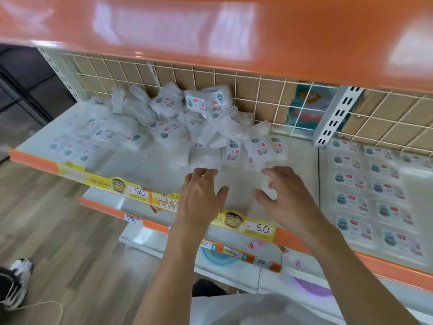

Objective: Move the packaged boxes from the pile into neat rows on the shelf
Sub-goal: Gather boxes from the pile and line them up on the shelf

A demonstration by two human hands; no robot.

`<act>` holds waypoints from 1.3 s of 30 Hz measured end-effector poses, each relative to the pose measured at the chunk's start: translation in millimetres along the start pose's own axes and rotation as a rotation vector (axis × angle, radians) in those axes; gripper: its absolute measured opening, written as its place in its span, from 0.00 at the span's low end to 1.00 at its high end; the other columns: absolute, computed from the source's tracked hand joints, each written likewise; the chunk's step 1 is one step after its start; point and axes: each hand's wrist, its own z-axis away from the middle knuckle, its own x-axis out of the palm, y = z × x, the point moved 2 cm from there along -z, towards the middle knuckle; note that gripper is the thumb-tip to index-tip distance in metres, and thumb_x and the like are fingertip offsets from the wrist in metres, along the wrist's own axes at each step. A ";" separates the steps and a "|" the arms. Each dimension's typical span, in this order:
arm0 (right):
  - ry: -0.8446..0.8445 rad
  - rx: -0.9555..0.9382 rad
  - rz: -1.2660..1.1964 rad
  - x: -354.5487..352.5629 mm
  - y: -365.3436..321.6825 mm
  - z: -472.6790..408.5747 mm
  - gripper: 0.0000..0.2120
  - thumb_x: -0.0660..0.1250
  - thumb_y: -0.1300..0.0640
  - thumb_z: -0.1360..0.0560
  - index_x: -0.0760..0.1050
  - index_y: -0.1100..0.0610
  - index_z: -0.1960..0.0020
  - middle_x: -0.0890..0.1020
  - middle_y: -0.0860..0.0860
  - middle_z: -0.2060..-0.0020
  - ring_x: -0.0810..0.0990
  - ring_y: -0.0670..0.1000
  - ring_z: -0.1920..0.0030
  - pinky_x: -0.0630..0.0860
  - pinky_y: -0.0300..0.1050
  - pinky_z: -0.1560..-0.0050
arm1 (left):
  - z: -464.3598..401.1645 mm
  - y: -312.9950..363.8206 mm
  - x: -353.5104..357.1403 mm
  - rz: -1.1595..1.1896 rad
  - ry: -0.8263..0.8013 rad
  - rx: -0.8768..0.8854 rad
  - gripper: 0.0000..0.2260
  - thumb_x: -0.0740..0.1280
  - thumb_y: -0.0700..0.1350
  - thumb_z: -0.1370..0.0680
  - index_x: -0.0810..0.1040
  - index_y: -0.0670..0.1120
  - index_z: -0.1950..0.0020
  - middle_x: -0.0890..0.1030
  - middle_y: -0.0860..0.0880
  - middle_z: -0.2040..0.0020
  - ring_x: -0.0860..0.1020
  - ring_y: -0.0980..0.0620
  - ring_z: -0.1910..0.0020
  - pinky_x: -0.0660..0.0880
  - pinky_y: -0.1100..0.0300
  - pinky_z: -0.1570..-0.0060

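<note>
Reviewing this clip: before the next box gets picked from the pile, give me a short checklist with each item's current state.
1. Left hand free to pick: ok, fingers spread, nothing in it.
2. Right hand free: cannot tell; a blurred white packet seems to lie under its fingers.
3. Pile within reach: ok, its nearest boxes lie just beyond both hands' fingertips.
4. Bare space on the shelf for a new row: ok, an open patch lies in front of the pile.
5. Existing rows on the right neat: ok, boxes lie flat in lines.
6. Boxes at left aligned: cannot tell, too blurred.
</note>
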 end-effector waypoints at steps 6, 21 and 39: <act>0.189 0.364 -0.019 12.1 4.9 -12.2 0.34 0.68 0.43 0.23 0.62 0.59 0.25 0.68 0.61 0.35 0.67 0.62 0.35 0.66 0.53 0.35 | -37.0 -12.3 -0.5 -0.031 -0.013 0.108 0.24 0.69 0.48 0.21 0.70 0.43 0.27 0.72 0.42 0.31 0.69 0.39 0.33 0.68 0.50 0.35; 0.284 0.569 -0.251 56.1 -19.0 2.6 0.32 0.71 0.58 0.31 0.66 0.54 0.29 0.75 0.54 0.42 0.70 0.57 0.39 0.59 0.43 0.40 | -76.5 -35.6 -5.5 -0.263 -0.140 0.224 0.30 0.71 0.60 0.26 0.68 0.47 0.31 0.66 0.41 0.32 0.66 0.40 0.36 0.65 0.51 0.37; 0.554 0.626 -0.561 63.5 -38.0 -4.1 0.36 0.75 0.55 0.30 0.62 0.54 0.27 0.72 0.52 0.46 0.71 0.54 0.41 0.71 0.49 0.39 | -65.5 -59.0 -36.0 0.631 -0.516 0.118 0.26 0.75 0.41 0.27 0.72 0.58 0.33 0.78 0.56 0.41 0.82 0.65 0.53 0.76 0.72 0.59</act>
